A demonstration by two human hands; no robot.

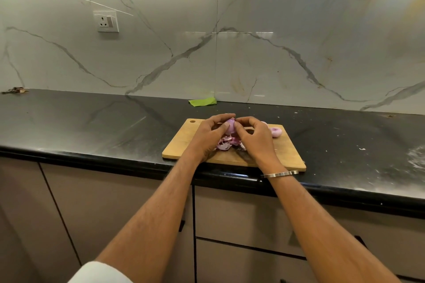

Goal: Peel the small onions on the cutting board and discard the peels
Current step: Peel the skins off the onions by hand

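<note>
We stand at a black counter (92, 122), glossy and streaked, with pale smears and white flecks toward its right end. Behind it rises a marble-look wall (253, 53) with grey veins, lit by a strip of light along the top. One socket (106, 21) sits on the wall to the left. Below the counter run beige cabinets (230, 213) with dark gaps between the doors.

One wooden board (181, 142) lies at the counter's front edge, a small hole in its far left corner. Above it we hold one onion (230, 127): our left hand (207, 138) curls its fingers round the onion from the left, and our right hand (255, 138) pinches at its top from the right. The onion is off the board, between the two hands.

A heap of purple peels (226, 143) lies on the board under the hands, partly hidden by them. One peeled onion (276, 132) rests on the board just right of the right hand; a second shows as a pale sliver behind the right fingers, mostly hidden. A dark shape lies on the board beneath the right wrist; we cannot tell what it is.

One green scrap (202, 101) lies at the foot of the wall, behind the board. A small brown clump (15, 90) sits at the far left. One bangle (279, 174) circles our right wrist.
</note>
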